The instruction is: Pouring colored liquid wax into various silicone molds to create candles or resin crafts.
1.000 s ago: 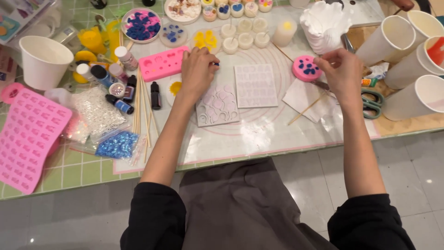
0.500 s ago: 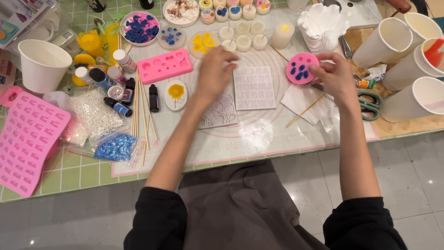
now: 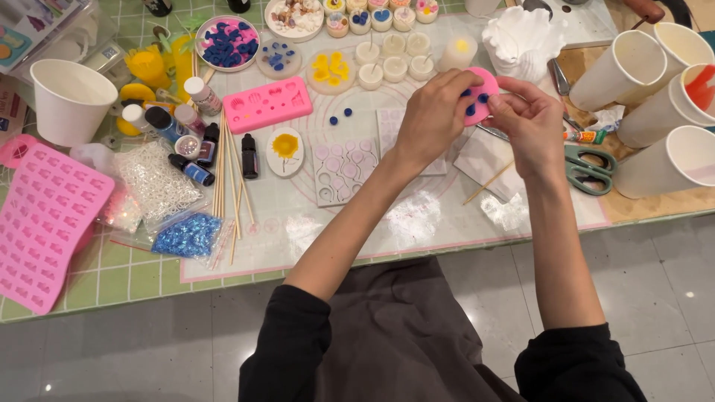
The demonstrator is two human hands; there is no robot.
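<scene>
A small round pink silicone mould (image 3: pixel 478 95) with dark blue pieces in it is held up above the table between both my hands. My right hand (image 3: pixel 530 123) grips its right edge. My left hand (image 3: pixel 433 113) has come across and pinches its left side, fingertips on the blue pieces. Below my hands lie two clear flat moulds (image 3: pixel 342 170) on the white work mat (image 3: pixel 357 223). Two loose blue pieces (image 3: pixel 340 117) rest on the mat near the left clear mould.
A pink oblong mould (image 3: pixel 268 104), a yellow flower piece (image 3: pixel 285 149), dye bottles (image 3: pixel 190 141), wooden sticks (image 3: pixel 227 179) and a big pink tray (image 3: pixel 41 223) lie left. Paper cups (image 3: pixel 655 89), scissors (image 3: pixel 592 167) stand right; small candles (image 3: pixel 395 67) at the back.
My left hand left the clear mould on the mat and moved right and up to the round pink mould. My right hand lifted that mould toward the middle.
</scene>
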